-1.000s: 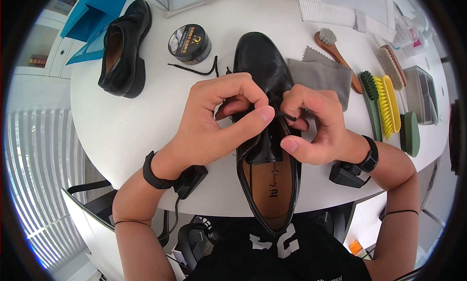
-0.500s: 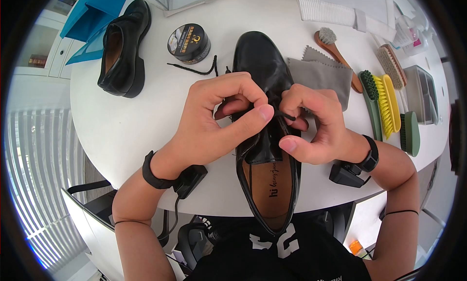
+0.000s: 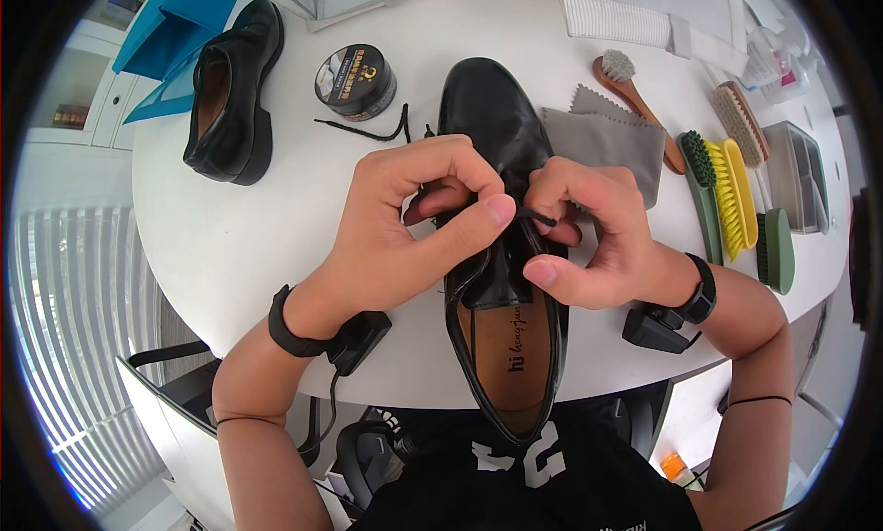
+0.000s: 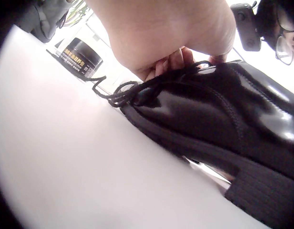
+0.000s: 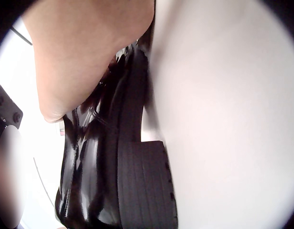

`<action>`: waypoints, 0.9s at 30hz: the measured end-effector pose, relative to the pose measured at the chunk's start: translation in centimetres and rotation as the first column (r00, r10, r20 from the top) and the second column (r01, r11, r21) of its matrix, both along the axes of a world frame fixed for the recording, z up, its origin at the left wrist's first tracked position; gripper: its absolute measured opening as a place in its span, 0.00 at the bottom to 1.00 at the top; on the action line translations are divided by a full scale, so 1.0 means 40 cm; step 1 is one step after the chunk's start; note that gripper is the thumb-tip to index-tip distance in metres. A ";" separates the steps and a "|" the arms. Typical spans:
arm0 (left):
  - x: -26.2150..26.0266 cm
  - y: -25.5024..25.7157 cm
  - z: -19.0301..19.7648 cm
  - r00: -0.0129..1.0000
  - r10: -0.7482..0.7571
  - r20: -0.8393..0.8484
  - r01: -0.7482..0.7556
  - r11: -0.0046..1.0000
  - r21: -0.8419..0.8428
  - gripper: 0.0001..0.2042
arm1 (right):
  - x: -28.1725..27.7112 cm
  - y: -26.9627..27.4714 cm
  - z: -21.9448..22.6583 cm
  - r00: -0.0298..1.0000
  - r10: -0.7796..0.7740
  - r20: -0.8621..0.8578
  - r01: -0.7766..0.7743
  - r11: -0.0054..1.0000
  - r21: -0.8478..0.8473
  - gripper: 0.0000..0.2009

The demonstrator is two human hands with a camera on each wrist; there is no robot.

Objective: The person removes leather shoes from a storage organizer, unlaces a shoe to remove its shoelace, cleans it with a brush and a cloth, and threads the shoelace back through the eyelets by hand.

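Observation:
A black leather lace-up shoe point(image 3: 483, 99) lies on the white table with its toe pointing away from me and tan insole point(image 3: 517, 347) showing. My left hand point(image 3: 405, 223) pinches at the black shoelace point(image 3: 538, 216) between thumb and index finger over the lacing. The lace's short end points right, across the curled fingers of my right hand point(image 3: 598, 228). Those fingers grip the shoe's right lacing flap, thumb apart near the collar. Loose lace loops point(image 4: 120, 98) hang on the shoe's left side in the left wrist view. Most eyelets are hidden by the hands.
The other black shoe point(image 3: 235, 99) lies at the left by a blue folder-like item point(image 3: 175, 34). A round polish tin point(image 3: 356, 82) stands beyond the left hand. On the right are a grey cloth point(image 3: 607, 149), a wooden-handled brush point(image 3: 639, 108), a yellow brush point(image 3: 733, 200) and green brushes point(image 3: 775, 252).
Both hands keep nearly the same pose on the shoe and lace. The shoe and hands have shifted only very slightly left in the view.

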State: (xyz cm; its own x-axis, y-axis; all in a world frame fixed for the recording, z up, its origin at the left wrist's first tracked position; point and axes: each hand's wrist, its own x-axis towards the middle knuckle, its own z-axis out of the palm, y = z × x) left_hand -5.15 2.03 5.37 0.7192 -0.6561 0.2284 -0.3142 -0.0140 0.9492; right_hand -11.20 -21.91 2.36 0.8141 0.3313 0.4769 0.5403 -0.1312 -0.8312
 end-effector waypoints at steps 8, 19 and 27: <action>-0.002 0.000 0.000 1.000 0.005 -0.026 -0.005 1.000 0.002 0.06 | -0.001 0.001 -0.001 1.000 -0.003 0.005 0.003 1.000 0.001 0.16; -0.004 -0.001 -0.002 1.000 0.018 -0.005 -0.018 1.000 0.003 0.06 | -0.001 0.005 -0.005 1.000 -0.009 0.008 0.009 1.000 0.005 0.17; -0.013 -0.006 0.013 0.999 0.036 -0.037 -0.035 0.999 0.026 0.07 | 0.000 0.005 -0.007 1.000 -0.007 0.012 0.007 1.000 0.011 0.17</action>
